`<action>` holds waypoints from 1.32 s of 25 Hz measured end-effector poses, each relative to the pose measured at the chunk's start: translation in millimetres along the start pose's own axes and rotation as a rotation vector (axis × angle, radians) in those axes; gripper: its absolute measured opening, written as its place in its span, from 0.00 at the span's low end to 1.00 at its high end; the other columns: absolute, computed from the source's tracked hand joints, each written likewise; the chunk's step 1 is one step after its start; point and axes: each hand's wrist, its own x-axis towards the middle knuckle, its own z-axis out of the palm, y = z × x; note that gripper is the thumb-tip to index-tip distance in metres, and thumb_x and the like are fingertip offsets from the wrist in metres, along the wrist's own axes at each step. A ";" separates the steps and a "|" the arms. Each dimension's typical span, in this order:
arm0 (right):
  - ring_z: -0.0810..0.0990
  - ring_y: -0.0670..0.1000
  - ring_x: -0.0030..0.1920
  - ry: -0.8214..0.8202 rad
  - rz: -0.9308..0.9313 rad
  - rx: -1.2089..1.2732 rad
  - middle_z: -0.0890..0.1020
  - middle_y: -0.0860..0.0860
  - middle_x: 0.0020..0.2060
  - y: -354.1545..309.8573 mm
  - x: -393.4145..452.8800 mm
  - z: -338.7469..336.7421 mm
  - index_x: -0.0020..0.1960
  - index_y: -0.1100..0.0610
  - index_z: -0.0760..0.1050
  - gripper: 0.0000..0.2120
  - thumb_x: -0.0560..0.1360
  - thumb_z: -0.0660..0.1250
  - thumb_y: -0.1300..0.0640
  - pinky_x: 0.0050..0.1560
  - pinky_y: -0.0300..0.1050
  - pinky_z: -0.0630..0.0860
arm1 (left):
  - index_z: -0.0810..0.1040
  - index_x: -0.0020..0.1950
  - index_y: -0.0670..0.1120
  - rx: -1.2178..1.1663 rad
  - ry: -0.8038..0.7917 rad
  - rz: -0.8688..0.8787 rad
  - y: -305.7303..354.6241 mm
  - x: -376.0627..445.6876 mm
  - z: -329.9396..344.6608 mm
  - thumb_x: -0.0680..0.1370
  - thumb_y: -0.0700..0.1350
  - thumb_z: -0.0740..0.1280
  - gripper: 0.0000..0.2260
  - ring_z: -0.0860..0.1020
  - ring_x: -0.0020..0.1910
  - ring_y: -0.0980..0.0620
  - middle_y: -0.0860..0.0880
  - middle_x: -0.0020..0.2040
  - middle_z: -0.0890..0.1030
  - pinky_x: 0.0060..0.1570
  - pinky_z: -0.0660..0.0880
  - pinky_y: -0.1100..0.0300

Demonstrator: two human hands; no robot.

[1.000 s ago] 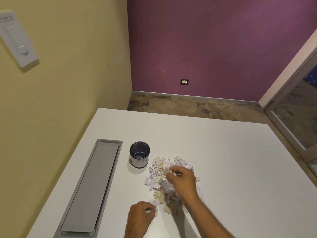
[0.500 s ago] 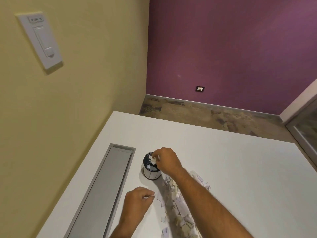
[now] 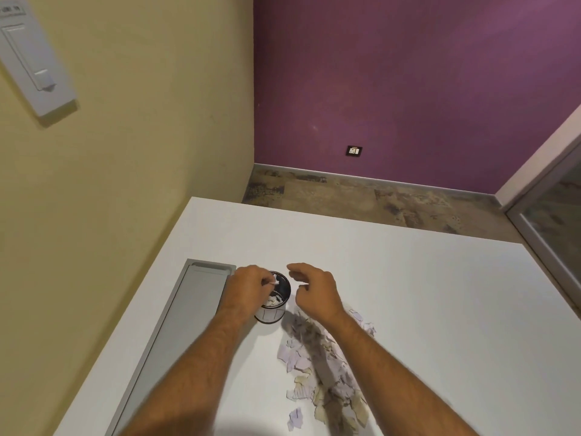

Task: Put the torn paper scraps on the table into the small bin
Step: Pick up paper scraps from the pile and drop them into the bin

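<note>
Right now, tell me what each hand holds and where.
Left hand pinches a paper scrap by its edge, over the bin. Right hand is open, empty.

we see a white table (image 3: 408,294) with a grey panel (image 3: 176,335) set into it. the small bin (image 3: 273,313) is white outside with a dark rim and dark inside. the paper scraps (image 3: 317,369) are pale lilac and beige. one wall (image 3: 141,136) is yellow, the other wall (image 3: 408,83) purple. the floor (image 3: 361,196) is mottled brown. the switch plate (image 3: 34,64) is white.
</note>
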 end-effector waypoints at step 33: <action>0.73 0.51 0.55 -0.150 0.277 -0.469 0.73 0.48 0.55 90.7 -206.9 28.8 0.59 0.44 0.76 0.17 0.72 0.59 0.45 0.45 0.42 0.74 | 0.79 0.59 0.53 0.166 -0.374 0.155 -34.8 -155.6 126.5 0.76 0.48 0.68 0.12 0.75 0.57 0.51 0.50 0.58 0.75 0.56 0.72 0.61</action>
